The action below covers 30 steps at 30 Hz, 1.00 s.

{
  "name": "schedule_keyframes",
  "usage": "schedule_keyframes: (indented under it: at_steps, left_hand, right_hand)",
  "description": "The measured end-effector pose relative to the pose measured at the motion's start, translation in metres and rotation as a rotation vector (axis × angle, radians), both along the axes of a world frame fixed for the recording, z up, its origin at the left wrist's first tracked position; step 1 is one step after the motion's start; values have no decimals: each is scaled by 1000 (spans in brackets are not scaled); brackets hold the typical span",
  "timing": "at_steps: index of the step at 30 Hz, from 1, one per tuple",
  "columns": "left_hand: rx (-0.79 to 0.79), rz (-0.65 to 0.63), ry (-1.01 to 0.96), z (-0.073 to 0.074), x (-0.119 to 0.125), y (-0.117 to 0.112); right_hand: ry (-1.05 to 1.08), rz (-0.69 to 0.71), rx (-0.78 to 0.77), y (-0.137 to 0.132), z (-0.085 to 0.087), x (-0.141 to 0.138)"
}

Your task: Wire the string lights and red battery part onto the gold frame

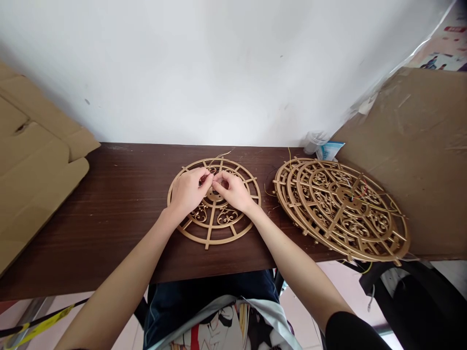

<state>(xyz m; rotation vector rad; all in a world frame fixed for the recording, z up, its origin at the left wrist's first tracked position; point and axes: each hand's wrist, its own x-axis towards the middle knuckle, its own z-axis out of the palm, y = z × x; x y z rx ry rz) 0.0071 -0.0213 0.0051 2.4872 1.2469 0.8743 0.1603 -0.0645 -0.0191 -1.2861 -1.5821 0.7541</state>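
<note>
**Head view: both hands pinching wire at hub of gold disc**

Head camera looks down on the dark brown wooden desk (109, 204). Left to right:

- Flattened brown cardboard sheets (32, 160) overhang the desk's left edge.
- Round gold openwork plastic disc with spokes and scrollwork (214, 228) lies flat at the desk's middle, nearer the front edge.
- Left hand (188, 190) rests on the disc's left half, thumb and forefinger closed together just above the hub. What they pinch is too small to make out; probably the thin yellowish wire (221, 156) that trails off toward the back edge.
- Right hand (235, 190) mirrors it on the right half, fingertips pinched shut and touching the left hand's.
- Stack of matching gold discs (350, 209), overlapped and threaded with coloured wires, sits at the right, its front rim past the desk's front edge and leaning on a large brown cardboard panel (416, 160).

Judgement on technique: keep the wrists planted on the disc so it cannot slide, hold the pinch close to the hub, work with small finger motions, and keep the loose wire clear of the spokes.
</note>
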Motion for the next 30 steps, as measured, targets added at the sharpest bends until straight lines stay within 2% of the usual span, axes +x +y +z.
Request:
schedule_keyframes:
  at_steps: [4,9,19,30]
  left_hand:
    - [8,4,-6,0,0,0]
    - [3,-21,-53,-1,1,-2]
    - [-73,-72,-304,-1,3,2]
    - [-56,-6,-372,-5,3,2]
  right_hand:
    - [77,31,-10,1,1,1]
    - [63,11,-10,1,0,2]
    - [279,-85,13,7,-8,4]
    - [665,-200,25,2,12,4]
